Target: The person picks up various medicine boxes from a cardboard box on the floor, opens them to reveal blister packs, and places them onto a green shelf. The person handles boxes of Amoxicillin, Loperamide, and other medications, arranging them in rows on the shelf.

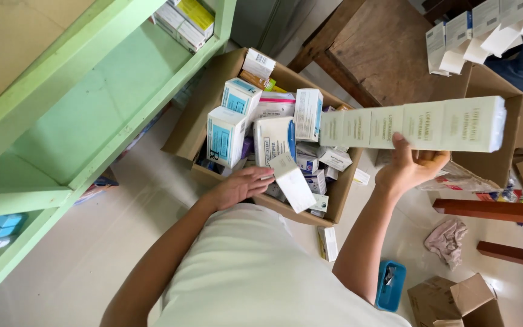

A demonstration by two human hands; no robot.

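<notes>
My right hand (411, 166) holds up a long row of pale green and white medicine boxes (413, 125), several of them pressed end to end. My left hand (241, 186) reaches into an open cardboard box (192, 130) on the floor and grips a single white box (293, 181) by its near end. The cardboard box is filled with a jumble of white, blue and pink medicine boxes (228, 133), some upright and some lying flat.
A green shelving unit (86, 115) stands at the left, with boxes on its upper shelf (186, 21). A wooden table (382, 48) is behind. Another cardboard box (497, 151), a small blue tray (390, 284), a rag (448, 239) and a small carton (455, 300) lie at the right.
</notes>
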